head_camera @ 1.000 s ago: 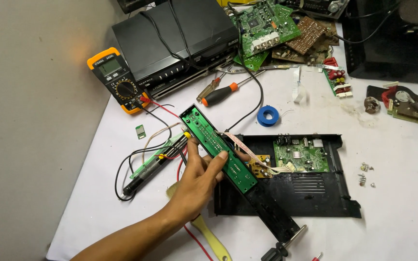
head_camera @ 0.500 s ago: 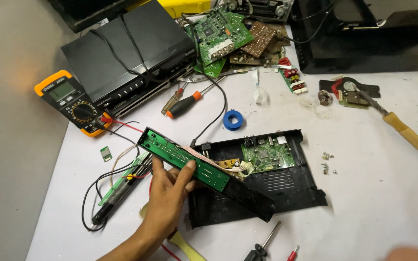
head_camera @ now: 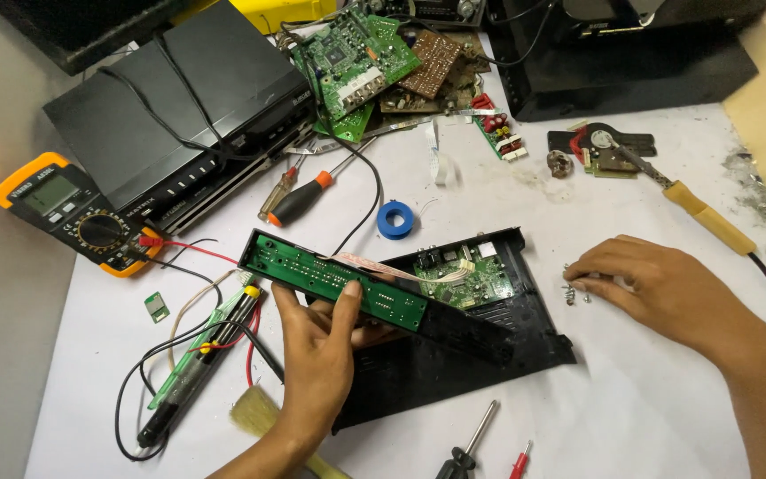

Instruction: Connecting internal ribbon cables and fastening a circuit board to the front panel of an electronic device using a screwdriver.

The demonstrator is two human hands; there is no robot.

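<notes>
Holding a long, narrow black front panel (head_camera: pixel 383 306) by its middle, the left hand (head_camera: pixel 321 355) has its grip closed on the part, with the thumb pressed on the strip-shaped green circuit board (head_camera: pixel 334 279) set into the panel's face. The panel lies slantwise across the front edge of an open black plastic chassis (head_camera: pixel 454 355), a shallow rectangular tray that rests on the white counter (head_camera: pixel 631 417). Inside the tray sits a small green main board (head_camera: pixel 467 279), joined to the panel by a pale flat ribbon cable (head_camera: pixel 383 269).

The right hand (head_camera: pixel 658 284) rests on the counter to the right of the chassis, its fingertips pinched narrowly at a cluster of small metal screws (head_camera: pixel 571 288); whether one is gripped cannot be told.

Beside the left hand lie a black probe pen with red and black leads (head_camera: pixel 197 364) and a bristle brush (head_camera: pixel 254 412). Farther off are a yellow-cased multimeter (head_camera: pixel 73 213), an orange-handled screwdriver (head_camera: pixel 308 197), a blue spool (head_camera: pixel 394 219), a yellow-handled soldering iron (head_camera: pixel 702 213), a glossy black box-shaped device (head_camera: pixel 179 106) and a heap of bare circuit boards (head_camera: pixel 374 62).
</notes>
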